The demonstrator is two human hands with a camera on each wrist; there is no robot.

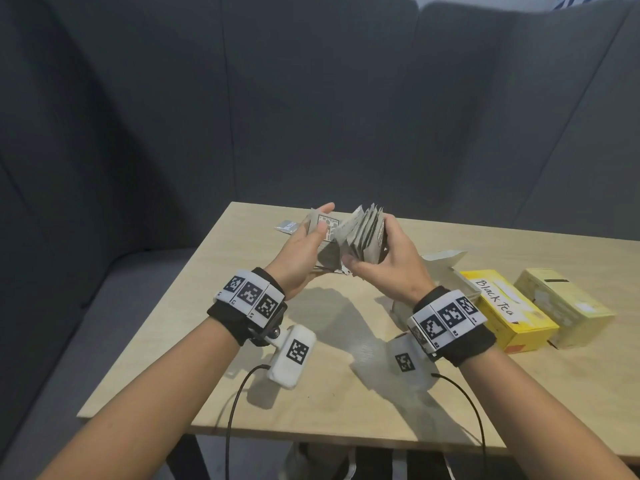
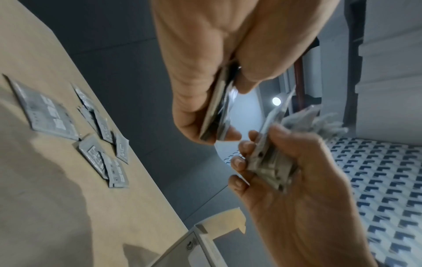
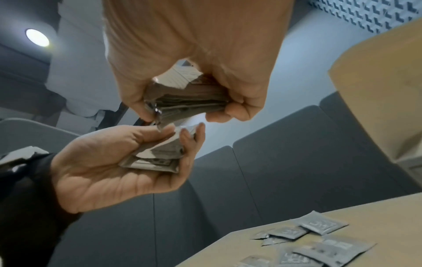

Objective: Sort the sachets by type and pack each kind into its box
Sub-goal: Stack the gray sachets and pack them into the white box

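Above the pale wooden tabletop (image 1: 311, 393), our right hand (image 1: 388, 265) grips a fanned bundle of grey paper sachets (image 1: 363, 237); our left hand (image 1: 304, 251) pinches a smaller stack (image 1: 325, 225). We judge sorting continues; next, match kinds to the yellow carton handwritten "Black Tea" (image 1: 502, 306) at right.

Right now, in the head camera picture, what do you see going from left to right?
Loose sachet on the table → left hand → fanned sachets → right hand → Black Tea box → pale yellow box.
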